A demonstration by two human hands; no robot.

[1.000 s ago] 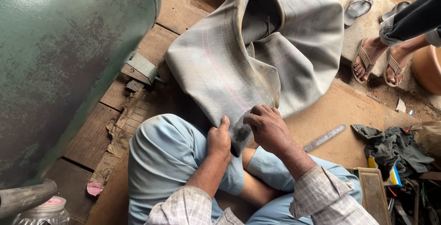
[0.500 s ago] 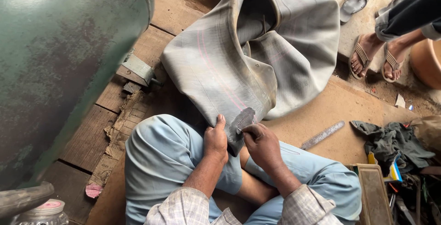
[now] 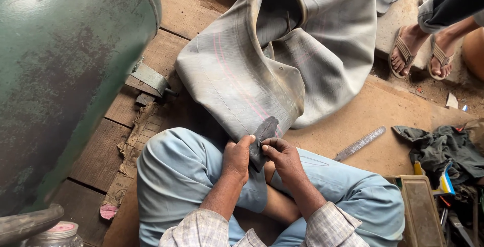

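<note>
A large grey rubber inner tube [image 3: 282, 60] lies folded on the wooden floor, its near edge draped onto my lap. My left hand [image 3: 237, 159] pinches the tube's near edge from the left. My right hand [image 3: 285, 159] holds the same edge from the right, fingertips on a dark roughened rubber patch [image 3: 263, 133] that sits on the tube between both hands. I sit cross-legged in light blue trousers [image 3: 176, 176].
A big green metal tank [image 3: 60, 70] fills the left. A metal file [image 3: 360, 143] lies on the board to my right. Dark rags [image 3: 443, 148] and a tool box [image 3: 421, 206] sit at the right. Another person's sandalled feet [image 3: 421, 50] stand at the top right. A jar [image 3: 53, 234] stands at the bottom left.
My right hand slid back from flat on the tube to pinching its edge. The dark patch, first hidden under the hand, now shows between both hands.
</note>
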